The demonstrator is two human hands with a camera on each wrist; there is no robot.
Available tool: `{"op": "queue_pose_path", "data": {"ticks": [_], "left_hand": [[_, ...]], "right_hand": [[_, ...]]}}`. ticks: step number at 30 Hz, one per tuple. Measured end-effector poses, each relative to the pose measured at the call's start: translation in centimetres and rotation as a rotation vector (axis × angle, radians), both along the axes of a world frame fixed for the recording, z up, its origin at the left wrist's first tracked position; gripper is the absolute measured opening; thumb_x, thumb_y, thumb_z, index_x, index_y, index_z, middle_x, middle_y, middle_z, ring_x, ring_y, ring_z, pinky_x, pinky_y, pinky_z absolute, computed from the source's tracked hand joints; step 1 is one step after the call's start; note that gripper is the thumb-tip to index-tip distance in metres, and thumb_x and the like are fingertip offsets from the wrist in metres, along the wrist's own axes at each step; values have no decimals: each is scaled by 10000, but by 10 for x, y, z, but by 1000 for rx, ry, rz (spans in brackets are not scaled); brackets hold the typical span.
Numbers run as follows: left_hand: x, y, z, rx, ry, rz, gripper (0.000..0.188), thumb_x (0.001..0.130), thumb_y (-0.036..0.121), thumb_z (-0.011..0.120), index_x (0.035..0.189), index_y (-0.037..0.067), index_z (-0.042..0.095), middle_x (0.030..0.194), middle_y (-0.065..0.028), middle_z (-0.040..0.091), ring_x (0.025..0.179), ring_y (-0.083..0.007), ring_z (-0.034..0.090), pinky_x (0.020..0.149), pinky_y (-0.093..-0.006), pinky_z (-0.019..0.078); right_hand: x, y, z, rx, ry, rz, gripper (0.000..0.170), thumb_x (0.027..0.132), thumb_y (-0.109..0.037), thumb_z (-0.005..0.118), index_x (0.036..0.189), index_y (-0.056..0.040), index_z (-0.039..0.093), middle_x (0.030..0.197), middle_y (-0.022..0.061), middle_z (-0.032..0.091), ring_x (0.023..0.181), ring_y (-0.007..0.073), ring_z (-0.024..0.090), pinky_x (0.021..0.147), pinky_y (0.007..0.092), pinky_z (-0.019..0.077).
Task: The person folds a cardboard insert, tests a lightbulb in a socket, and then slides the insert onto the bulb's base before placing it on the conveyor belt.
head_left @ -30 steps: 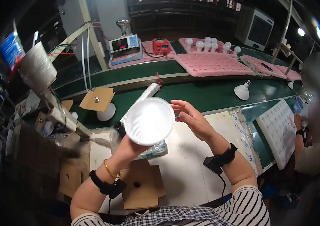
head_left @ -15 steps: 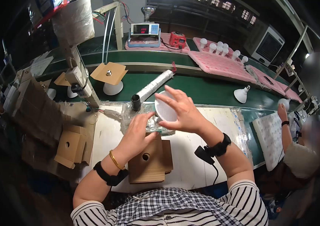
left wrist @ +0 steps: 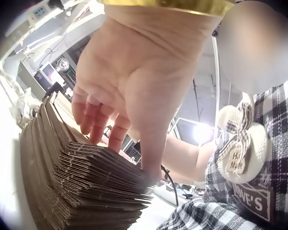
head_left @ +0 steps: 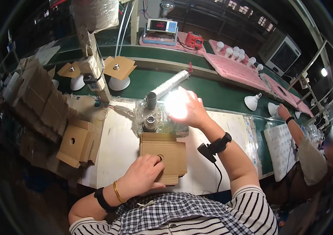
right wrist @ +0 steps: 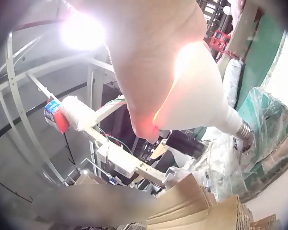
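Note:
A brightly lit lamp [head_left: 176, 105] is gripped by my right hand [head_left: 193, 113], whose fingers and thumb spread round its wide head. In the right wrist view the lamp's white body [right wrist: 197, 91] tilts, with its metal screw base [right wrist: 244, 129] at a plastic-wrapped fixture; whether it is seated there is hard to tell. My left hand [head_left: 142, 175] rests on a stack of flat brown cardboard pieces [head_left: 168, 147], fingers near the round hole. Seen from the left wrist, its fingers lie loosely bent over the top of the stack [left wrist: 96, 187] and its thumb touches the edge.
A dark tube [head_left: 151, 100] and a metal-rimmed socket [head_left: 150, 120] stand behind the stack. Folded cardboard [head_left: 76, 143] lies left. Lamps with cardboard collars [head_left: 119, 68], a meter [head_left: 160, 31] and bulbs on pink foam [head_left: 233, 70] are farther back. Another person's arm [head_left: 294, 127] reaches in at right.
The lamp was unlit and now glows. At first my left hand held it; that hand has since moved down onto the cardboard stack, while my right hand has taken hold of the lamp.

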State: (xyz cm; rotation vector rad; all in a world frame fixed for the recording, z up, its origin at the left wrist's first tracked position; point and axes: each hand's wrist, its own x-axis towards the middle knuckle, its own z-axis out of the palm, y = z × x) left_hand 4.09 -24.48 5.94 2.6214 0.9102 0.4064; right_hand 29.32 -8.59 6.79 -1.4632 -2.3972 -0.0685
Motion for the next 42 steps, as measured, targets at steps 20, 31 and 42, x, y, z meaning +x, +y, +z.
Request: {"op": "queue_pose_path", "data": {"ticks": [20,31,42], "left_hand": [[0,18,-13,-142,-76,-53,208,791,254,763,848,67,693,1010,-91,633,955,-297,575,860,-376,501],[4,13,21,-300,-273,-9,150,854,160,710,892,30,646,1127,-123,611,947,-276,612,839,-361,510],[38,63,41,-595,-1180,307,152,1032,199,548,1073,53,549,970,9,612,837,-47,553,751,-222,474]], "right_hand": [[-8,-3,5,-47,8,-50,825,705,-583,732,1442,-298,495,1505,161,391,1353,372,361,991,539,380],[19,-5,-13,-15,215,-56,820,724,-547,742,1456,-302,465,1508,173,390,1343,381,395,1004,574,389],[57,-86,24,-223,1466,161,1016,833,-583,653,1566,-58,185,1584,204,229,1477,311,232,1194,410,173]]}}
